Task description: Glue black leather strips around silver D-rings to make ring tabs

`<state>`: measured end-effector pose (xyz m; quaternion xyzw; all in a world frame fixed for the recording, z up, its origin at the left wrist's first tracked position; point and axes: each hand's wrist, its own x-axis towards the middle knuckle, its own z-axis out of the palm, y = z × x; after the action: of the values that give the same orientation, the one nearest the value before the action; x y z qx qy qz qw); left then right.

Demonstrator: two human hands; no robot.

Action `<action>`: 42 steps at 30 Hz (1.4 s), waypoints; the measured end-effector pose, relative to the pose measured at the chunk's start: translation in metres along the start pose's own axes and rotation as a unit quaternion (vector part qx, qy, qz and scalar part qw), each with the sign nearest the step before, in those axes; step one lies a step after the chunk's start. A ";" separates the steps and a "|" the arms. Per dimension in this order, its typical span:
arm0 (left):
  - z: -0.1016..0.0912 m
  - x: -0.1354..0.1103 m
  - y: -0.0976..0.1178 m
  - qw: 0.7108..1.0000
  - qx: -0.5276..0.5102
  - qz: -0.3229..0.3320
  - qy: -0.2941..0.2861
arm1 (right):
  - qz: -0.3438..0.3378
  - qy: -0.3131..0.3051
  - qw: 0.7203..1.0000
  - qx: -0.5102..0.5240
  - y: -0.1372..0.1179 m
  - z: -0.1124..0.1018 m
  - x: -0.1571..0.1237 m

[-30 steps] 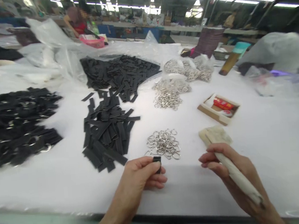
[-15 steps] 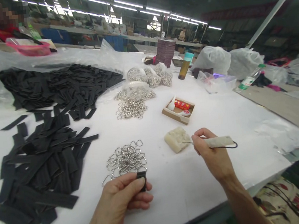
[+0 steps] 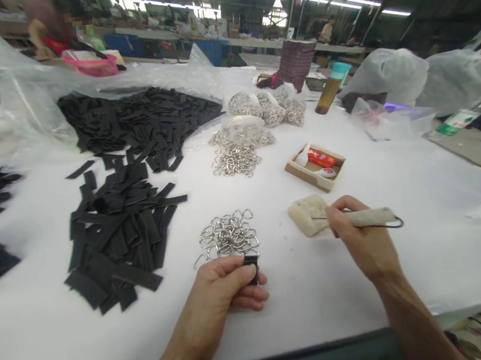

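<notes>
My left hand [image 3: 230, 287] pinches a folded black strap [image 3: 252, 267] between thumb and fingers, just in front of a small heap of metal D-shaped rings [image 3: 229, 235]. In my right hand [image 3: 365, 241] is a thin metal-tipped tool [image 3: 375, 217] with a pale wrapped handle and a dark loop at its rear end. Its tip reaches a yellowish, pitted block [image 3: 308, 216] on the white table; whether it goes into the block I cannot tell. Left of my left hand lies a loose pile of flat black straps [image 3: 121, 232].
Behind the block stands a small cardboard box [image 3: 309, 178] with a red packet and white tubes. Farther back are more rings [image 3: 236, 160], bagged rings [image 3: 267, 108], a big strap heap [image 3: 139, 119] and a bottle [image 3: 332, 90]. A co-worker [image 3: 46, 28] is at the far left.
The camera view has swung left, so everything sits farther right and more black straps show at the left edge. Both hands keep their grips, and the tool tip stays at the block.
</notes>
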<state>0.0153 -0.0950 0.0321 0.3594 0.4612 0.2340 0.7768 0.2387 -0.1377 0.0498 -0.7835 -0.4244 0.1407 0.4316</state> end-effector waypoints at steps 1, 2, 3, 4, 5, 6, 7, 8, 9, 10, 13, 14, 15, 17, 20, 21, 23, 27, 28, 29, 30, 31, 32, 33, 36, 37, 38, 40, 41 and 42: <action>-0.001 -0.001 -0.001 1.000 -0.005 0.004 -0.003 | 0.006 0.011 1.000 0.003 -0.002 -0.003 -0.003; -0.001 -0.002 -0.001 1.000 -0.011 0.009 -0.006 | 0.016 0.027 0.999 0.011 -0.004 -0.006 -0.006; -0.002 -0.003 -0.002 1.000 -0.016 0.013 -0.010 | 0.031 0.035 0.999 0.024 -0.006 -0.009 -0.009; -0.002 -0.004 -0.003 1.000 -0.021 0.018 -0.015 | 0.041 0.044 0.997 0.050 -0.008 -0.011 -0.013; -0.003 -0.004 -0.004 0.999 -0.023 0.020 -0.018 | 0.049 0.046 0.994 0.087 -0.010 -0.012 -0.018; -0.003 -0.005 -0.005 0.999 -0.023 0.021 -0.021 | 0.056 0.032 0.989 0.132 -0.013 -0.012 -0.022; -0.004 -0.005 -0.005 0.999 -0.022 0.021 -0.022 | 0.062 0.002 0.981 0.183 -0.016 -0.011 -0.027; -0.004 -0.005 -0.006 0.999 -0.020 0.022 -0.024 | 0.068 -0.034 0.970 0.232 -0.019 -0.008 -0.031; -0.005 -0.006 -0.006 0.999 -0.019 0.023 -0.026 | 0.074 -0.075 0.956 0.274 -0.023 -0.003 -0.035; -0.005 -0.006 -0.007 0.999 -0.019 0.023 -0.029 | 0.078 -0.110 0.942 0.307 -0.026 0.002 -0.038; -0.006 -0.008 -0.007 0.999 -0.023 0.029 -0.037 | 0.087 -0.184 0.916 0.347 -0.036 0.021 -0.044; -0.007 -0.009 -0.007 0.998 -0.023 0.030 -0.040 | 0.093 -0.200 0.912 0.347 -0.038 0.026 -0.046; -0.007 -0.009 -0.006 0.998 -0.022 0.030 -0.042 | 0.098 -0.212 0.909 0.344 -0.040 0.031 -0.047; -0.008 -0.011 -0.006 0.998 -0.019 0.031 -0.046 | 0.106 -0.229 0.907 0.337 -0.042 0.037 -0.048; -0.009 -0.012 -0.005 0.998 -0.014 0.029 -0.049 | 0.096 -0.255 0.903 0.333 -0.041 0.041 -0.047; -0.009 -0.012 -0.005 0.998 -0.013 0.028 -0.049 | 0.094 -0.262 0.900 0.335 -0.040 0.042 -0.047; -0.010 -0.013 -0.006 0.998 -0.013 0.027 -0.051 | 0.093 -0.272 0.896 0.339 -0.039 0.043 -0.046; -0.011 -0.013 -0.005 0.998 -0.014 0.030 -0.061 | 0.097 -0.285 0.892 0.338 -0.037 0.046 -0.045; -0.011 -0.013 -0.005 0.998 -0.014 0.029 -0.061 | 0.098 -0.289 0.891 0.337 -0.038 0.046 -0.045; -0.011 -0.013 -0.005 0.998 -0.013 0.029 -0.061 | 0.099 -0.293 0.889 0.337 -0.038 0.047 -0.044; -0.011 -0.013 -0.005 0.998 -0.012 0.028 -0.060 | 0.100 -0.296 0.888 0.337 -0.038 0.047 -0.044; -0.011 -0.013 -0.005 0.998 -0.009 0.026 -0.058 | 0.101 -0.298 0.887 0.339 -0.037 0.048 -0.043; -0.011 -0.013 -0.005 0.998 -0.004 0.023 -0.057 | 0.101 -0.302 0.884 0.342 -0.037 0.048 -0.042; -0.011 -0.013 -0.005 0.998 0.001 0.021 -0.055 | 0.101 -0.304 0.882 0.345 -0.037 0.049 -0.041; -0.009 -0.013 -0.005 0.999 0.013 0.011 -0.048 | 0.099 -0.318 0.877 0.347 -0.036 0.051 -0.038; -0.009 -0.013 -0.005 0.999 0.017 0.006 -0.047 | 0.098 -0.324 0.877 0.341 -0.036 0.051 -0.037; -0.009 -0.013 -0.005 0.999 0.021 0.002 -0.046 | 0.098 -0.332 0.878 0.331 -0.037 0.051 -0.035; -0.008 -0.013 -0.005 0.999 0.028 -0.004 -0.045 | 0.093 -0.342 0.882 0.311 -0.038 0.050 -0.031; -0.009 -0.012 -0.005 0.999 0.030 -0.007 -0.043 | 0.090 -0.342 0.884 0.305 -0.039 0.048 -0.029; -0.009 -0.012 -0.006 0.999 0.030 -0.009 -0.040 | 0.088 -0.337 0.886 0.307 -0.040 0.045 -0.027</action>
<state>0.0017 -0.1039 0.0316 0.3875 0.4397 0.1987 0.7855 0.1743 -0.1227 0.0512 -0.5512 -0.4093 0.5568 0.4676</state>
